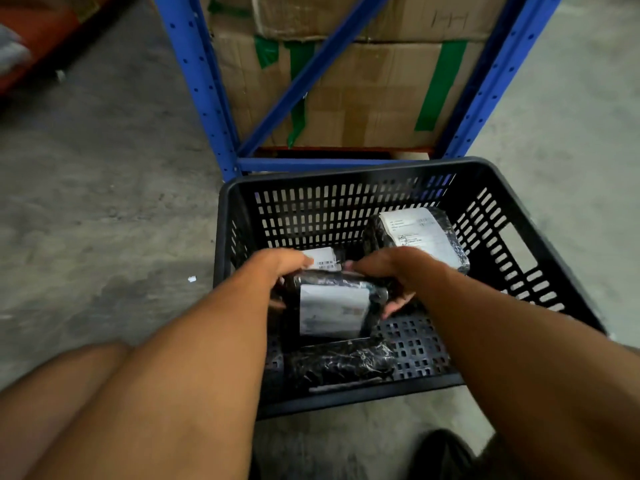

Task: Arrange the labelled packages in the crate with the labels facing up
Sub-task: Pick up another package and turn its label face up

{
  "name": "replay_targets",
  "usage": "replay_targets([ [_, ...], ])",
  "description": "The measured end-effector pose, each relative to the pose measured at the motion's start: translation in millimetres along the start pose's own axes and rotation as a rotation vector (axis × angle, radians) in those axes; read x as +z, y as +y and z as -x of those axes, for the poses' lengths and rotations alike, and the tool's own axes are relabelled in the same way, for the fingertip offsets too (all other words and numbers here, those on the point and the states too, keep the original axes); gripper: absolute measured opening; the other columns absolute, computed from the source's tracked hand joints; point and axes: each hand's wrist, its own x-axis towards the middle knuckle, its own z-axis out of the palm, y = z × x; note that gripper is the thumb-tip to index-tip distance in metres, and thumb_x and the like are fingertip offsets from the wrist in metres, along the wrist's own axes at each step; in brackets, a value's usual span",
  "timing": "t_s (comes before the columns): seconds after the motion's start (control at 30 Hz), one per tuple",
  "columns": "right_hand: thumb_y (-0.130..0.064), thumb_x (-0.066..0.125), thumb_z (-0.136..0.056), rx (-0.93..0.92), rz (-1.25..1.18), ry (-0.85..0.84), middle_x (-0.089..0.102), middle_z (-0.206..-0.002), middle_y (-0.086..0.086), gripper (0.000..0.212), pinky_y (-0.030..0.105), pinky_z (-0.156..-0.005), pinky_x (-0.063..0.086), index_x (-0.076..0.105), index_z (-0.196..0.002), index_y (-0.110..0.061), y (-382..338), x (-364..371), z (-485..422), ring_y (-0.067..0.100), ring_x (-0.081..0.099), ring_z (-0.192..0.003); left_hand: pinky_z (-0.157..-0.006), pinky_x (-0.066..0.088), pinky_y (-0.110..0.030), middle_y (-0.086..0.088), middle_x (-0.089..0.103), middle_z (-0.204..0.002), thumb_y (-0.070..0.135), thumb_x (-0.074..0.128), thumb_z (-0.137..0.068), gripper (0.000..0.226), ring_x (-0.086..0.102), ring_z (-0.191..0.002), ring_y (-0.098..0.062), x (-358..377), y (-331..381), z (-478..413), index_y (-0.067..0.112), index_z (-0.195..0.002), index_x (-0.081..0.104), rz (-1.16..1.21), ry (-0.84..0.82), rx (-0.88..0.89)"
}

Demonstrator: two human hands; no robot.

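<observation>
Here, in a warehouse aisle, I am bending over a black crate [571, 271] on the concrete floor.

Step in hand: I am setting one wrapped package [332, 306] into the middle of the crate, its white label facing up toward me. By my judgement I am settling it into place, not picking it up, though one frame cannot prove that.

Left hand: my left hand [277, 268] is gripping the package's left end, fingers curling over the top edge.

Right hand: my right hand [388, 271] is clasping the right end, fingertips showing beneath the wrap.

Where the package is lying: it is sitting between my two hands, held by both, over the crate's slotted bottom, roughly centre-left.

Other parcels: a second package [419, 237] is resting at the far right, just beyond my right hand, label up. A third label [323, 259] is peeking out just behind my fingers. A fourth bundle [339, 365] is lying at the near wall, showing only black wrap; I am unable to tell where its label is.

Next move: I am judging that it calls for lowering this one flat, letting go, then checking the near bundle and turning it if its label is facing down.

Backdrop: taped cardboard boxes [363, 91] are filling a blue rack [201, 84] behind the crate.
</observation>
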Motion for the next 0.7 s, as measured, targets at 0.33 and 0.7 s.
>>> replay_targets([
  [0.33, -0.080, 0.042, -0.077, -0.302, -0.726, 0.222, 0.063, -0.091, 0.013, 0.082, 0.027, -0.047, 0.049, 0.060, -0.114, -0.009, 9, -49, 18, 0.024, 0.058, -0.055, -0.064, 0.049, -0.021, -0.011, 0.071, -0.119, 0.014, 0.074, -0.084, 0.027, 0.064, -0.099, -0.019, -49, 18, 12, 0.012, -0.110, 0.070, 0.420, -0.063, 0.243],
  [0.7, -0.032, 0.076, -0.079, -0.288, -0.387, 0.268, 0.061, -0.111, 0.013, 0.046, 0.046, -0.078, 0.055, 0.058, -0.112, -0.006, 6, -23, 20, 0.033, 0.064, -0.089, -0.099, 0.044, -0.054, -0.009, 0.067, -0.126, 0.005, 0.068, -0.088, 0.034, 0.060, -0.118, -0.029, -14, 9, 9, 0.013, -0.122, 0.065, 0.276, 0.147, 0.241],
])
